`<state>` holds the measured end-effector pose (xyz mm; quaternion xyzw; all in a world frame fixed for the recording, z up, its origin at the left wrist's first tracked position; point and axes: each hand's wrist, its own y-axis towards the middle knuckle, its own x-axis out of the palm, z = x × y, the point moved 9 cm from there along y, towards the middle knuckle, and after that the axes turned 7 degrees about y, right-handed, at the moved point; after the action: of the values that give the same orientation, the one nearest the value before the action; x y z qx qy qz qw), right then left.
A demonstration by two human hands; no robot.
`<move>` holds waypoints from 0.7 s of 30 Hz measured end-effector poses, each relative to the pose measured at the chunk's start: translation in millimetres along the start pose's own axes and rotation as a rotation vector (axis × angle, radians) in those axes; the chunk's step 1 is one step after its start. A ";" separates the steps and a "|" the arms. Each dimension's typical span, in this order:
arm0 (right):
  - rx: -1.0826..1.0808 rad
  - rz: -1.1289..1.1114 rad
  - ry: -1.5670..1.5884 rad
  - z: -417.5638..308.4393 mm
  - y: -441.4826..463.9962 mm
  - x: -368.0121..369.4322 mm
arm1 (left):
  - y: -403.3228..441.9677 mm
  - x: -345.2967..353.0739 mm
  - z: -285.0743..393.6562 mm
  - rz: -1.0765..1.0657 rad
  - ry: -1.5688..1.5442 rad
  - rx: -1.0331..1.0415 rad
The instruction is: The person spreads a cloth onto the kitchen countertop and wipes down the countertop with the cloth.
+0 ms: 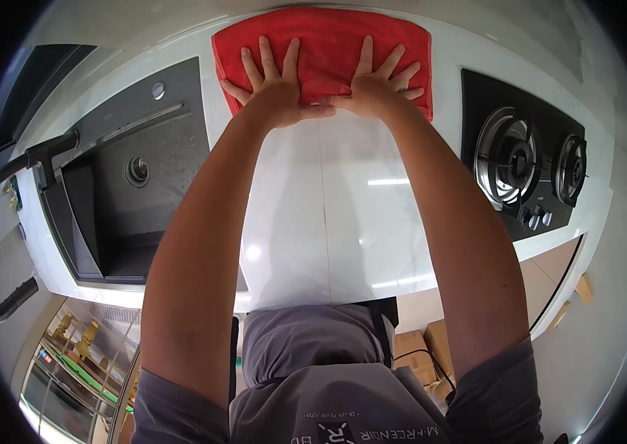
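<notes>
A red cloth (328, 52) lies spread out at the far edge of the white countertop (306, 200), against the back wall. My left hand (275, 92) presses flat on its left half with the fingers spread. On the right half rests my right hand (376, 85), also flat with fingers apart. The two thumbs point toward each other and meet or nearly meet near the cloth's front edge. Both palms hide part of that front edge.
To the left is a dark sink (143, 170) with a black faucet (51, 155) and water drops inside. A black gas stove (524, 152) with two burners sits at the right. Below the counter are a wire rack (80, 362) and cardboard boxes (413, 355).
</notes>
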<state>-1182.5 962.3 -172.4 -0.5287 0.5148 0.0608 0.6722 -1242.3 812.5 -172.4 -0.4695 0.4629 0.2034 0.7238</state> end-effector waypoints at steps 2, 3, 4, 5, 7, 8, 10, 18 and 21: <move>-0.004 -0.022 -0.019 -5.5 4.3 -7.6 | 5.3 -4.0 0.3 -0.018 0.005 -0.005; -0.008 -0.026 -0.020 -5.6 10.1 -4.8 | 8.4 -5.3 0.4 -0.016 0.004 -0.012; -0.003 0.016 0.004 -5.0 16.4 -7.4 | 11.9 -8.1 0.3 -0.010 0.002 -0.018; 0.004 0.059 0.029 -4.6 22.7 -10.6 | 15.0 -10.6 0.2 -0.008 0.002 -0.022; 0.004 0.062 0.017 -7.9 29.8 -15.5 | 21.4 -13.8 0.9 -0.007 0.018 -0.035; 0.007 0.060 0.005 -7.7 32.4 -16.8 | 24.9 -14.8 2.2 -0.009 0.015 -0.035; -0.002 0.074 0.020 -7.3 37.7 -19.5 | 31.1 -17.0 1.1 -0.046 0.033 -0.056; -0.009 0.100 -0.013 -12.0 48.0 -29.2 | 43.1 -26.0 2.1 0.043 0.022 -0.074; -0.017 0.185 -0.058 -8.7 38.8 -20.5 | 37.3 -23.9 1.1 0.203 0.054 -0.057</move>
<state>-1221.8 981.9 -181.3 -0.4827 0.5411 0.1421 0.6738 -1280.6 834.6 -170.0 -0.4459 0.5216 0.2759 0.6730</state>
